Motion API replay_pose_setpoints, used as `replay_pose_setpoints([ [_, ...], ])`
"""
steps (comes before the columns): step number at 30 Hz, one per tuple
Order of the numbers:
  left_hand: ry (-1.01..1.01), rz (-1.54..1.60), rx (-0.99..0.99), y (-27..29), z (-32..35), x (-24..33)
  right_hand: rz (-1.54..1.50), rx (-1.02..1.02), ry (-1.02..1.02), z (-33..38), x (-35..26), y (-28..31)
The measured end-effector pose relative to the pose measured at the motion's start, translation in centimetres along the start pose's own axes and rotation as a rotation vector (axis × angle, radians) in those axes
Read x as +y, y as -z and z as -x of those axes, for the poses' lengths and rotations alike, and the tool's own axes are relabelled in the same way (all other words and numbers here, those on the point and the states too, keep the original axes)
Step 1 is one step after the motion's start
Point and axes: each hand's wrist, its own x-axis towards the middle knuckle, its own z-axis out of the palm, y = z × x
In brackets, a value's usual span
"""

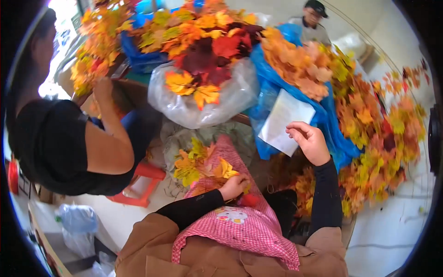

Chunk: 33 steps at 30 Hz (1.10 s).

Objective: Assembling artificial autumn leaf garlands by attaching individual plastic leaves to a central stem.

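My left hand (234, 186) rests on a red-and-white checked apron (244, 226) over my lap, closed on the stems of a small bunch of yellow and orange artificial maple leaves (198, 164). My right hand (310, 141) is raised to the right, fingers curled, touching the lower right corner of a white sheet of paper (285, 121) that lies on a blue plastic bag (332, 134). Whether it grips the paper I cannot tell. Both forearms wear black sleeves.
Bags of artificial leaves are piled ahead: a clear bag (203, 99) with red and yellow ones, pale orange ones (300, 62) on the blue bag, mixed ones (383, 138) at right. A person in black (60, 147) sits left on a red stool (143, 184). Another person (311, 21) is behind.
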Motion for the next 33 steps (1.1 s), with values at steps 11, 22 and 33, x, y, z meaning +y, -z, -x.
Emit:
replay_pose_setpoints([
  [11, 0.146, 0.098, -0.203, 1.4, -0.3, 0.1, 0.345, -0.257, 0.382, -16.1, -4.6, -10.4],
  [22, 0.144, 0.216, -0.206, 2.1, -0.4, -0.5, 0.472, 0.004, 0.555, -21.4, -2.7, -23.0],
  [33, 0.010, 0.276, -0.152, 1.4, 0.3, -1.2, -0.461, 0.177, 0.189, -20.9, -3.1, -20.8],
])
